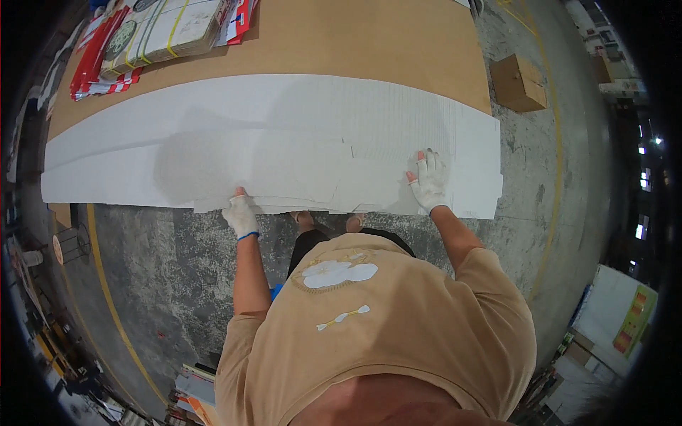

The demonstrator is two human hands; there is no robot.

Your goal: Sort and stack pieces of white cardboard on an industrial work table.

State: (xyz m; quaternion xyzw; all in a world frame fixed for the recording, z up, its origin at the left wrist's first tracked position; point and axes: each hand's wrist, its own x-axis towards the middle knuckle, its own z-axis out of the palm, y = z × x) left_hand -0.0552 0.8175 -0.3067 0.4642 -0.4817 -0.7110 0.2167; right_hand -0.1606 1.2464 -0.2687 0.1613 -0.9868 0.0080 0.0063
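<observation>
A long white cardboard sheet [298,153] lies across the near part of the table, with several layers showing along its uneven near edge. My left hand [240,216], in a white glove with bare fingertips, is at that near edge. One bare fingertip rests on top of the sheet; the other fingers are mostly hidden, and the hand seems closed round the edge. Farther right, my right hand [429,182], gloved the same way, lies flat on the sheet with its fingers spread. A few short dark marks show on the sheet between the hands.
Brown board [369,42] covers the table behind the sheet. A strapped stack of flat cardboard [167,35] lies at the far left beside red-and-white packaging [99,60]. On the concrete floor to the right stands a brown box [518,84]. A small round-topped stool [69,245] is at left.
</observation>
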